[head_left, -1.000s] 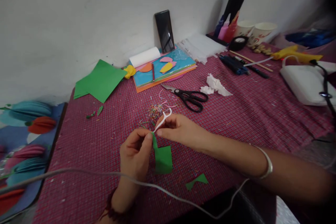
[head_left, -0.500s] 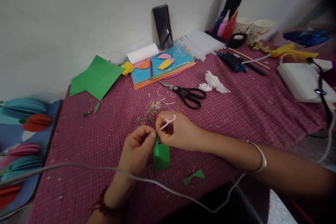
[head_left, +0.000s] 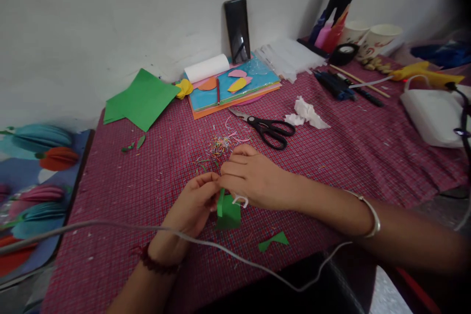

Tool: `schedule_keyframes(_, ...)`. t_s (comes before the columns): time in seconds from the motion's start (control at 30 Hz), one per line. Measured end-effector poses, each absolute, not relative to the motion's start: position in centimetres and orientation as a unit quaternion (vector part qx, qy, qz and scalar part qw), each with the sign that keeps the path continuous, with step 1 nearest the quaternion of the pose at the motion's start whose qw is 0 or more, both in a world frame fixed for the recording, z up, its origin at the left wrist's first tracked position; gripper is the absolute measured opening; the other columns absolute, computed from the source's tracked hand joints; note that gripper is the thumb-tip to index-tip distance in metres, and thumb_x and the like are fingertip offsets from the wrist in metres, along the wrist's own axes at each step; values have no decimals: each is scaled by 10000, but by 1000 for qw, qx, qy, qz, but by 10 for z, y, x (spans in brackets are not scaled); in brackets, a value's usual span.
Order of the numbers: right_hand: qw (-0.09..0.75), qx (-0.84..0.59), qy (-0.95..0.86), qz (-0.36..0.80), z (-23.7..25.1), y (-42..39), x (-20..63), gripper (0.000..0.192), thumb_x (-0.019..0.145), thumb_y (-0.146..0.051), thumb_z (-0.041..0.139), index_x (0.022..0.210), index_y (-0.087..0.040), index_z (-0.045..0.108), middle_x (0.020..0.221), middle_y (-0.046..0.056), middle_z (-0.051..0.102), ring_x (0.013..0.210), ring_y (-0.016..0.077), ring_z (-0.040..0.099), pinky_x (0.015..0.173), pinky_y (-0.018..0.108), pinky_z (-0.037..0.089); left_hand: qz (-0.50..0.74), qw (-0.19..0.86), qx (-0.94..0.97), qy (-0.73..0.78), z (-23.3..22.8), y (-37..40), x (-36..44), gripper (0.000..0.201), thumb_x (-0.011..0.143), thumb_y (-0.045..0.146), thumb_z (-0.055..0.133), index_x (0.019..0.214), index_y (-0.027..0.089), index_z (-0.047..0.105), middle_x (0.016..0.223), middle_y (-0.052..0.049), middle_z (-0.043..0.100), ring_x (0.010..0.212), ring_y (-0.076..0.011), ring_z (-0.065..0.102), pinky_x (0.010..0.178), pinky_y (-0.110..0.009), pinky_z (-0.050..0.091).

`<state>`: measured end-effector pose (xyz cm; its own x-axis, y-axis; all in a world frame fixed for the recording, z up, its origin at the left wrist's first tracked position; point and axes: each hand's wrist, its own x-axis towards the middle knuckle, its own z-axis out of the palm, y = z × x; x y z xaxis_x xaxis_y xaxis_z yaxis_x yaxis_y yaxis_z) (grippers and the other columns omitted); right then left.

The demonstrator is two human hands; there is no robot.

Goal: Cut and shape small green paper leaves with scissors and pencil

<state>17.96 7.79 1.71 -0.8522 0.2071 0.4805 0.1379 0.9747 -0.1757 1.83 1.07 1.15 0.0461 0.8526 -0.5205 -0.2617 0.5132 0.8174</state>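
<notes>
nearby, scissors point(head_left: 270, 130) beyond hands; both hands' fingers point(head_left: 211, 191) pinched on green paper point(head_left: 228, 212); white cable point(head_left: 110, 228) crosses front.

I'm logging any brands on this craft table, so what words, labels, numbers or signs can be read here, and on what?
No text can be read.
Paper cups: a red printed mark, too blurred to read.
Bottles by the wall: no legible label.
Phone: dark screen, nothing showing.
Scissors and yellow glue gun: no visible marking.
</notes>
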Motion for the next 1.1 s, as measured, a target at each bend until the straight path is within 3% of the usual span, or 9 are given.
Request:
schedule_keyframes(0.1,283,-122,-939,154,11,79,177,118,899,-159,477,832,-169,573,821,14,597,787,148,500,838,351,340,445,650,269,554,12,12,19,131,642,221,660,607,159,550,490,61,432,437,-56,341,449,-200,269)
schedule_keyframes(0.23,335,-249,-775,475,7,82,172,141,807,-68,454,847,-166,549,768,-9,570,724,114,525,693,269,406,509,554,319,576,17,11,17,158,696,259,646,609,166,552,484,63,430,444,-62,356,450,-194,280)
schedule_keyframes(0.3,314,-279,-682,598,11,82,171,90,806,-100,464,820,-161,528,722,-23,544,659,97,509,626,241,407,515,489,380,593,21,10,15,143,728,253,634,630,168,573,502,55,461,461,-66,374,458,-191,292)
schedule_keyframes(0.4,272,-277,-637,666,16,78,169,27,791,-155,529,774,-161,509,659,-50,498,591,79,467,561,218,381,479,394,480,621,23,7,13,101,736,214,631,649,175,600,554,36,522,507,-86,429,486,-198,328)
schedule_keyframes(0.53,285,-275,-652,646,14,71,165,68,743,-125,545,731,-163,490,619,-65,467,554,68,429,511,202,357,439,323,554,629,21,4,13,68,744,194,615,677,187,625,604,19,561,559,-113,477,539,-220,368)
schedule_keyframes(0.67,301,-285,-688,595,6,70,164,77,717,-90,517,710,-164,498,621,-58,485,565,68,440,518,194,363,439,331,545,633,18,4,16,47,708,187,645,661,188,641,585,13,566,549,-119,470,531,-224,362)
schedule_keyframes(0.9,311,-285,-746,515,8,68,168,71,688,-105,530,685,-169,498,629,-50,502,573,69,455,521,188,345,444,477,457,605,18,6,16,102,653,238,701,666,175,622,579,24,550,509,-92,457,477,-195,351)
schedule_keyframes(1.1,311,-269,-819,399,10,68,171,55,700,-128,518,688,-176,495,647,-39,522,595,85,465,560,217,332,431,518,459,579,15,8,14,123,661,222,684,617,168,583,522,47,479,467,-66,382,450,-184,296)
